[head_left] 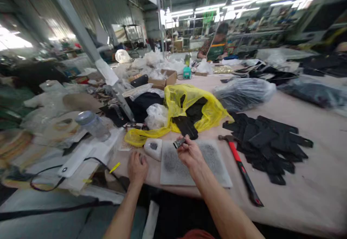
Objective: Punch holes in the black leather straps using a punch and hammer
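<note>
My right hand (189, 152) is closed around a small dark metal tool (179, 143), held above a white board (173, 172) with a grey, worn surface. My left hand (137, 166) rests at the table edge, left of the board, fingers curled; something small and dark may be at its fingertips, too small to name. Between the hand and the board sits a white block (153, 149) with a dark spot. A hammer (240, 165) with a red and black handle lies right of the board. Black pieces (264, 138) are piled beyond it.
Behind the board is a yellow bag (200, 92) with black pieces inside. A clear bottle (94, 125), white power box (78, 159) and cables stand left. Plastic-wrapped bundles (244, 92) lie farther back. A person (218, 46) sits across the table. A metal post (81, 33) rises at left.
</note>
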`<state>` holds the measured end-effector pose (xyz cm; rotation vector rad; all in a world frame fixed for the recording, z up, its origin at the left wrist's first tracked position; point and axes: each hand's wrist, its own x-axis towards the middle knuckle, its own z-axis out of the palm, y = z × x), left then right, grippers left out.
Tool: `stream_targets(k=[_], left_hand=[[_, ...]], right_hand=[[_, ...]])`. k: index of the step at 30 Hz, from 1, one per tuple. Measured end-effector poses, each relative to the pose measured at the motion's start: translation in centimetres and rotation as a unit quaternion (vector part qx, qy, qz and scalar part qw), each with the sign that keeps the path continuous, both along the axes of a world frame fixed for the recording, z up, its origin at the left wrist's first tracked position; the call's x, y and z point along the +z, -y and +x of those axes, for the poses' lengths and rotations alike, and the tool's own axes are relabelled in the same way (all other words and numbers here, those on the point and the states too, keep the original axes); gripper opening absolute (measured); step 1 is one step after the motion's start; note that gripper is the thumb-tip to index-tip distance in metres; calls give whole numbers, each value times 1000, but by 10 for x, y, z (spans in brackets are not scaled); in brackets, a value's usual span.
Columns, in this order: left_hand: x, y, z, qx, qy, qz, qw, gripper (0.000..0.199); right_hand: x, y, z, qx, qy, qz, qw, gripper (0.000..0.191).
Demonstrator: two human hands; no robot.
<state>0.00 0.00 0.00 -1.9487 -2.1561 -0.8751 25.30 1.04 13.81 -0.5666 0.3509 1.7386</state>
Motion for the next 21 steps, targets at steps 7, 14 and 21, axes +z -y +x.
stream_targets(k=[7,14,21], left_hand=[[8,0,4,-2,-26,-9,1000,27],[8,-2,5,0,-40,-15,999,26],[9,-3,6,-8,-51,-30,998,29]], right_hand=[[-14,45,27,-8,-105,21,994,26],[-20,65,46,-24,-170,14,985,18],[-20,73,69,-44,-216,13,975,26]])
